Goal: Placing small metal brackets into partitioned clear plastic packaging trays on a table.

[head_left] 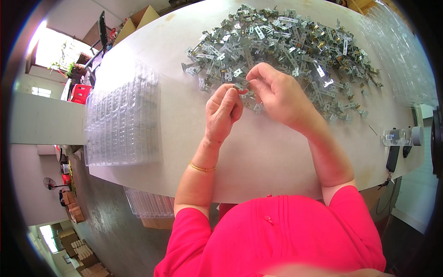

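Observation:
A large heap of small silvery metal brackets (277, 39), some with brass-coloured bits, lies across the far middle of the table. In front of its near edge my left hand (223, 111) pinches a small metal bracket (240, 86) between thumb and forefinger. A small red piece (243, 91) shows at those fingertips; I cannot tell what it is. My right hand (284, 99) meets the left from the right side, thumb and forefinger closed together at the bracket's end. Whatever lies between the right fingertips is hidden.
Stacked clear plastic trays (122, 120) stand on the table's left side. More clear plastic trays (397, 51) lie at the far right. A clear bottle with a grey lid (400, 136) rests near the right edge, beside a dark strap-like object (392, 159). More trays (150, 203) sit below the table's front left edge.

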### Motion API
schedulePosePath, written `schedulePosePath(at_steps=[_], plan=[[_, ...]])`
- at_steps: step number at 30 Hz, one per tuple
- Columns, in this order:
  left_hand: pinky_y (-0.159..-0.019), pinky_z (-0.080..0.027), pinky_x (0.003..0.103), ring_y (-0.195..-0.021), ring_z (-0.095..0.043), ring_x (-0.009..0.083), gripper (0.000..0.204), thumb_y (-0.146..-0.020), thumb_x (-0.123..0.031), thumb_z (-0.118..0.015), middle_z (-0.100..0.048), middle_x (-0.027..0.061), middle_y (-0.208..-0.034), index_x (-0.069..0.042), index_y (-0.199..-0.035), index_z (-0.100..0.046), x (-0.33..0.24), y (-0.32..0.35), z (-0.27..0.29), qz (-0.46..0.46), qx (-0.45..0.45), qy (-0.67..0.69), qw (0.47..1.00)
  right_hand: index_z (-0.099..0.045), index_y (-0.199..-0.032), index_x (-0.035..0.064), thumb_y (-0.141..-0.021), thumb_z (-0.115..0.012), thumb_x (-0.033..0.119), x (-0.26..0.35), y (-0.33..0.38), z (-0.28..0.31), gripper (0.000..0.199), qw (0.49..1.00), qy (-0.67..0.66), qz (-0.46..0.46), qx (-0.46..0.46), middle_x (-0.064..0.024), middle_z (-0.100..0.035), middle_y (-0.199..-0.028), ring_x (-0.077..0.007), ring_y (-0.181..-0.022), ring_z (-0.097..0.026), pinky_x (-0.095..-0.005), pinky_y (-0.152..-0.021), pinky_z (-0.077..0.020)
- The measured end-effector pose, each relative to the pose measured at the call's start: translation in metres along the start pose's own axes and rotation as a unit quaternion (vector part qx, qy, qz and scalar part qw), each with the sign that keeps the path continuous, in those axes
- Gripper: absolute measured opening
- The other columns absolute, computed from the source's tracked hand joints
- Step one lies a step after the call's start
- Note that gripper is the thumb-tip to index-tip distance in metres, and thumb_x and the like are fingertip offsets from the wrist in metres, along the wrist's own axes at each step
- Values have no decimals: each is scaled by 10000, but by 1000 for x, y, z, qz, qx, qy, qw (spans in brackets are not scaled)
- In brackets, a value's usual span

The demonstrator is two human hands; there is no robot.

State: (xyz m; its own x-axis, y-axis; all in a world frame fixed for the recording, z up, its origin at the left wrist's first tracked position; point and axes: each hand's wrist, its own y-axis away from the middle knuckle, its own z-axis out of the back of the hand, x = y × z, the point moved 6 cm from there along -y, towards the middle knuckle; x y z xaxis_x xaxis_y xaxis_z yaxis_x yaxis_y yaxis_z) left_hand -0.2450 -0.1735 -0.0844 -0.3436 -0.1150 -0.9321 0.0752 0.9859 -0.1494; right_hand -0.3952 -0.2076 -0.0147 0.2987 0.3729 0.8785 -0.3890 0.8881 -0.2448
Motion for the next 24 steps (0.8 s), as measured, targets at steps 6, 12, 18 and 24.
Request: schedulePosePath(at_steps=[6, 12, 18, 24], plan=[[-485, -279, 207, -530, -364, 36, 295, -1078, -259, -491, -476, -36, -627, 8, -1096, -615, -2, 5, -2, -2, -11, -80, 997, -632, -1062, -8, -1016, -515, 113, -13, -3, -4, 174, 973, -170, -117, 100, -55, -668, -798, -108, -741, -622, -301, -649, -500], [-495, -289, 189, -563, -398, 24, 256, -1055, -236, -550, -502, -46, -678, 10, -1099, -610, -5, 6, -15, -34, 37, -163, 985, -652, -945, 6, -1012, -564, 131, -17, -6, 2, 168, 983, -107, -69, 135, -5, -620, -782, -60, -698, -517, -259, -625, -445], [-474, -286, 198, -531, -391, 35, 250, -1060, -245, -537, -499, -36, -657, -7, -1088, -610, 0, 8, -18, 2, 8, -134, 991, -641, -935, 18, -996, -617, 123, -3, -11, 10, 123, 987, -161, 6, 22, 15, -616, -811, -59, -738, -536, -258, -654, -453], [-405, -257, 222, -435, -352, 59, 321, -1087, -303, -439, -484, 12, -566, -26, -1023, -588, 0, 1, -5, 66, -3, -21, 998, -632, -931, 9, -954, -652, 85, 22, -2, 13, 82, 976, -50, 199, 65, -44, -647, -925, -172, -864, -635, -308, -734, -503]])
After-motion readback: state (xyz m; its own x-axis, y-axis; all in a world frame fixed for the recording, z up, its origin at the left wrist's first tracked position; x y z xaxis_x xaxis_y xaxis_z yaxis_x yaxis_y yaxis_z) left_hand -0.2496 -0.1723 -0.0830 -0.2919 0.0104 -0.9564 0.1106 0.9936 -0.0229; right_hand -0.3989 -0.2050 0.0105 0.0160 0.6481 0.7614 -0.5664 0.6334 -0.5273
